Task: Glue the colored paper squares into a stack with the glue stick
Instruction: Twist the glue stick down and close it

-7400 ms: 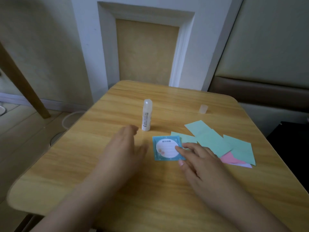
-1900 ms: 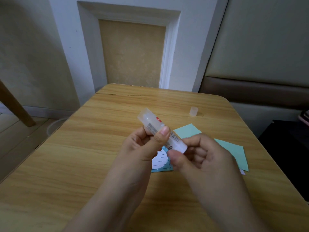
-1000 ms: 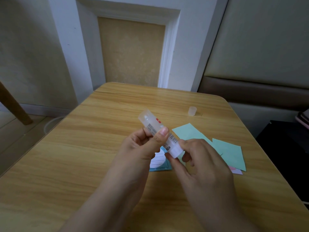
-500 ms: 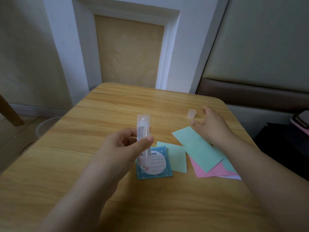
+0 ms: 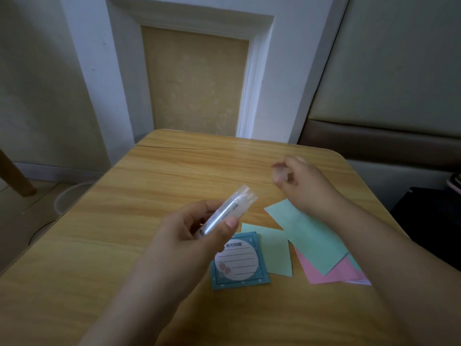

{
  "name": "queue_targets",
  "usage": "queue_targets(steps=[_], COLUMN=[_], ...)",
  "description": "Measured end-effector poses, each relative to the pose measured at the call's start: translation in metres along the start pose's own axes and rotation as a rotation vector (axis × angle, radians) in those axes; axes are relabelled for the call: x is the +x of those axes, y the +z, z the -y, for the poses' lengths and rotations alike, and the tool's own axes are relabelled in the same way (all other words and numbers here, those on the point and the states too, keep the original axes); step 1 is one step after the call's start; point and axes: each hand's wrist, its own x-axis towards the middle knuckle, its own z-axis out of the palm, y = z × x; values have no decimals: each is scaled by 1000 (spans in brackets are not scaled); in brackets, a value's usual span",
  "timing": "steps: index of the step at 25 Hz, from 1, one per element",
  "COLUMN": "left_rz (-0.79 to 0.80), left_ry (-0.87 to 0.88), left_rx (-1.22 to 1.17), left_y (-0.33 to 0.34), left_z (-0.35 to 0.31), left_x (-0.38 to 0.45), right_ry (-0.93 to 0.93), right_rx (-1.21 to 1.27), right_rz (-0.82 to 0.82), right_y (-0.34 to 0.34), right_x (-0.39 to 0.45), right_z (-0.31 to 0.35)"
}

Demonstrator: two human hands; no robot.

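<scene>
Fingers and thumb of the left hand (image 5: 189,236) curl round the glue stick (image 5: 224,213) at mid-frame, holding it above the table (image 5: 124,221). Its upper end tilts toward the upper right of the frame, and its lower end is hidden behind the thumb. The right hand (image 5: 306,186), right of centre and higher in the frame, has its fingertips drawn together on a small pale cap (image 5: 280,174), lifted off the table; motion blur softens the cap, so its outline is unclear.

Below the glue stick lies a blue note pad (image 5: 238,262) with a white lined circle on its cover, flat on the wood. Its upper left corner is covered by the left hand. A mint square (image 5: 272,253) lies just beside it to the right, partly tucked under it. Further right a second mint square (image 5: 309,236) overlaps a pink square (image 5: 329,272), and the right forearm crosses over both. A sliver of white paper (image 5: 359,282) shows at the pink square's lower right edge.
</scene>
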Motion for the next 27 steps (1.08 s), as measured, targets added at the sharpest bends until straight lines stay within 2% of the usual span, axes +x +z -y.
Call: queue_targets(steps=[2,3,7,10,17,27], left_rz=[53,83,196,237,322,424], left_ry=[72,105,188,204,168,-26], left_rx=[-32,-38,-74,-17,101,-115], left_y=[0,1,1,-2,-5,1], left_z=[-2,-3,-7,-9,-10,-4], left_x=[-2,-4,-14,-23,-36,-42], right_ry=[-135,-146,-82,-85,-110,-212], right_rx=[101,176,405,530,518,651], right_rz=[59,89,115,113,155,200], right_y=[-14,-20,-37,-41,-47,-40], right_x=[-45,-67,-120,-135,-154,-157], right_z=[27,39,54,53,50,47])
